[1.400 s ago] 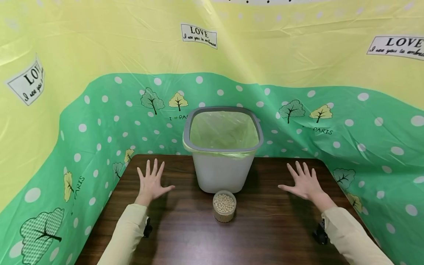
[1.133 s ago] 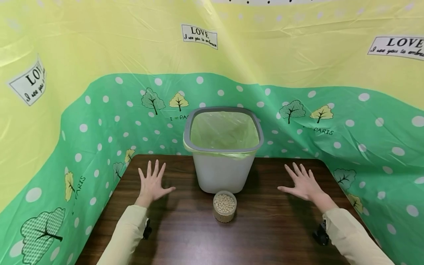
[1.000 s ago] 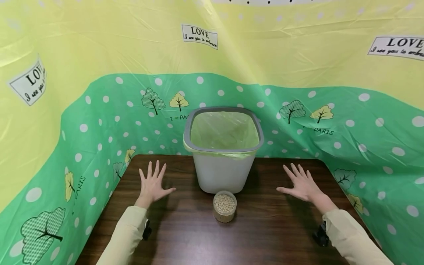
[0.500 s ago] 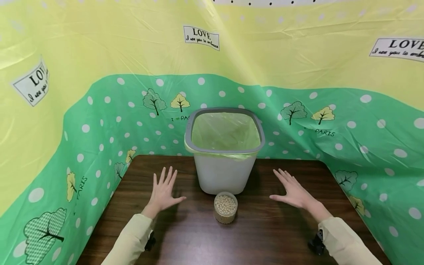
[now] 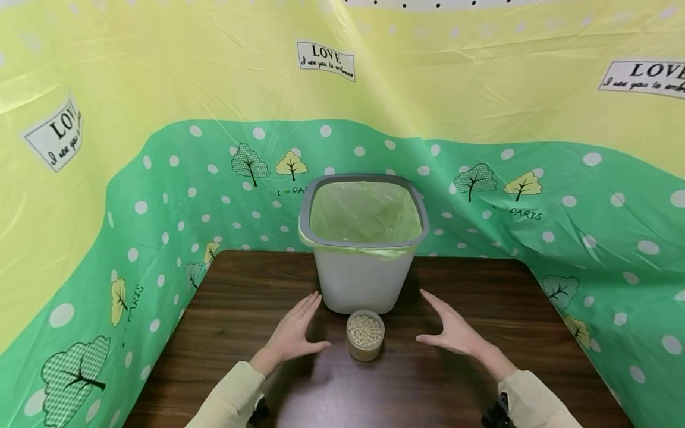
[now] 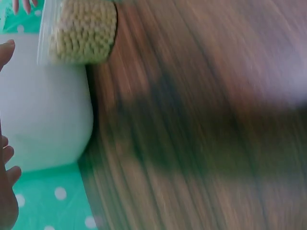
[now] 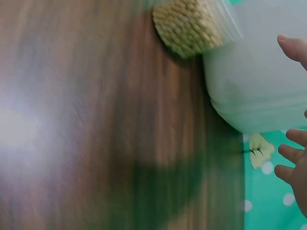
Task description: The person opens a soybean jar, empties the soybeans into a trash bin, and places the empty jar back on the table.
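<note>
The jar of pale beans is standing upright on the bench, just in front of the bin, between the left hand, which is hovering nearer, and the right hand, a little farther off; neither is holding anything, their fingers standing wide of the thumbs.

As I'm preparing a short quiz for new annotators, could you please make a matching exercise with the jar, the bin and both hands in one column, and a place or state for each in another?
1. Jar
2. Bin
3. Left hand
4. Right hand

A. To the right of the jar, holding nothing
B. Lined with a green bag
C. Filled with small pale pieces
D. To the left of the jar, holding nothing

Pairs: 1-C, 2-B, 3-D, 4-A
</note>
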A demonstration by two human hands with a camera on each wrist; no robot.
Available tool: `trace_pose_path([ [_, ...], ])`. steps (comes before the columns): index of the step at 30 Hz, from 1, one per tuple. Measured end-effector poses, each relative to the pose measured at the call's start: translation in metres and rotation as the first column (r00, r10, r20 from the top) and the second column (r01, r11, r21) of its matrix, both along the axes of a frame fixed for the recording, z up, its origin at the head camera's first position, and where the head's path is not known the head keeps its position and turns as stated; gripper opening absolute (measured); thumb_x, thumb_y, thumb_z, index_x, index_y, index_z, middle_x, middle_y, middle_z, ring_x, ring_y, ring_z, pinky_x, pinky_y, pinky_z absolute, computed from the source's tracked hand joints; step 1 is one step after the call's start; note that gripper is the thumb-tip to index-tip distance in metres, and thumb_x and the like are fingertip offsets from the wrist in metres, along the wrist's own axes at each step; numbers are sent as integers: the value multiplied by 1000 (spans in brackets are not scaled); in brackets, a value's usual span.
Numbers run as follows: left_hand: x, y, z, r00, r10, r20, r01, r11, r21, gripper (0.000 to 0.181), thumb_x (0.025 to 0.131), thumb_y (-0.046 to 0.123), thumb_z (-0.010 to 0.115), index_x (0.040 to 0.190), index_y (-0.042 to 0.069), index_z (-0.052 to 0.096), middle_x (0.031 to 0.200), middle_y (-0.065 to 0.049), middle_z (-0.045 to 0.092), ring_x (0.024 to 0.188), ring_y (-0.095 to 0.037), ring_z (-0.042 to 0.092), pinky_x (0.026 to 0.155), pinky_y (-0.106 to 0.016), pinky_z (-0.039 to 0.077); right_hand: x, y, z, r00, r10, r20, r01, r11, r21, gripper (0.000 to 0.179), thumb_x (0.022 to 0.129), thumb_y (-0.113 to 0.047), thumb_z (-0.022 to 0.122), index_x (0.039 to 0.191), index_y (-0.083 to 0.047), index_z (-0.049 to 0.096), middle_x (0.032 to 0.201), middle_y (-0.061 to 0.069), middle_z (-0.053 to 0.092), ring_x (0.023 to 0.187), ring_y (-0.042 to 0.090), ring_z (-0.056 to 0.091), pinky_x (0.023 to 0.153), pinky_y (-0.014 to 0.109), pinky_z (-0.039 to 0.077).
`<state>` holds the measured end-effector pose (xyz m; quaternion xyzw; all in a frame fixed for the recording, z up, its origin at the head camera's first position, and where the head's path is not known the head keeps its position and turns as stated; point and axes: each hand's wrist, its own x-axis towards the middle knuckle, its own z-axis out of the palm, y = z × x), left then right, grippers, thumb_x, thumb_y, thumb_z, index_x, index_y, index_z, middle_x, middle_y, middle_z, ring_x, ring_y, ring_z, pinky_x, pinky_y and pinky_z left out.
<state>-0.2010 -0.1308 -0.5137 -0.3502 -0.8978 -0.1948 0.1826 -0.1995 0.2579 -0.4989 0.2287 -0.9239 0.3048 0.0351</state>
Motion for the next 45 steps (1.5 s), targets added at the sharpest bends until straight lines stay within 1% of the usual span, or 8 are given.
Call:
trace_pose_path([
  [6, 8, 19, -6, 997, -17, 71, 13, 998, 63, 94, 73, 55, 67, 137, -6, 34, 137, -18, 41, 125, -29, 39, 96, -41, 40, 10, -19, -16, 999, 10, 37, -6, 995, -101, 95, 69, -44, 75, 144, -11, 27, 141, 18, 34, 126, 38, 34, 93, 57, 34],
  [12, 14, 37, -9, 974, 13, 226, -41, 992, 119, 91, 71, 54, 69, 136, -1, 38, 132, -14, 47, 119, -27, 46, 91, -42, 43, 16, -36, -36, 997, 35, 68, -20, 978, -208, 90, 69, -30, 79, 141, -5, 31, 137, 21, 39, 123, 39, 37, 91, 58, 35],
  [16, 11, 48, -11, 940, 24, 340, -71, 989, 127, 91, 69, 55, 70, 137, 2, 38, 132, -11, 48, 120, -26, 45, 92, -42, 42, 15, -47, -51, 997, 22, 70, -3, 967, -255, 88, 68, -25, 80, 138, 0, 33, 130, 22, 46, 119, 37, 43, 91, 55, 38],
  [23, 3, 66, -12, 850, 2, 527, -106, 980, 168, 100, 66, 54, 74, 140, 2, 31, 130, -11, 48, 116, -25, 48, 93, -43, 41, 11, -71, -73, 991, 45, 125, 4, 929, -369, 85, 65, -16, 82, 134, 4, 37, 126, 21, 50, 118, 36, 44, 94, 52, 36],
  [26, -1, 70, -14, 836, -7, 548, -110, 978, 180, 98, 65, 51, 75, 138, 2, 33, 128, -10, 50, 113, -24, 50, 91, -43, 42, 9, -82, -78, 980, 70, 187, 10, 919, -395, 85, 64, -19, 83, 135, 0, 38, 130, 17, 48, 122, 32, 42, 98, 47, 35],
  [31, -6, 74, -19, 833, -14, 553, -107, 977, 186, 95, 64, 47, 78, 136, 2, 36, 126, -10, 51, 110, -21, 52, 90, -40, 43, 6, -96, -85, 963, 84, 257, 37, 901, -433, 87, 63, -21, 84, 135, -3, 38, 131, 13, 47, 120, 26, 43, 96, 32, 40],
  [37, -12, 77, -24, 823, -66, 565, -102, 960, 260, 87, 62, 34, 83, 131, 0, 42, 122, -11, 53, 107, -22, 54, 88, -37, 45, 1, -106, -89, 968, 70, 239, 49, 888, -457, 88, 57, -20, 86, 132, -6, 41, 124, 9, 52, 112, 20, 48, 91, 27, 40],
  [45, -9, 78, -16, 758, -179, 627, -121, 906, 406, 77, 62, 21, 84, 125, -2, 46, 119, -13, 50, 106, -28, 54, 80, -20, 48, 1, -104, -74, 975, 57, 217, 34, 919, -394, 88, 56, -29, 87, 132, -13, 44, 124, 3, 53, 112, 20, 48, 93, 36, 40],
])
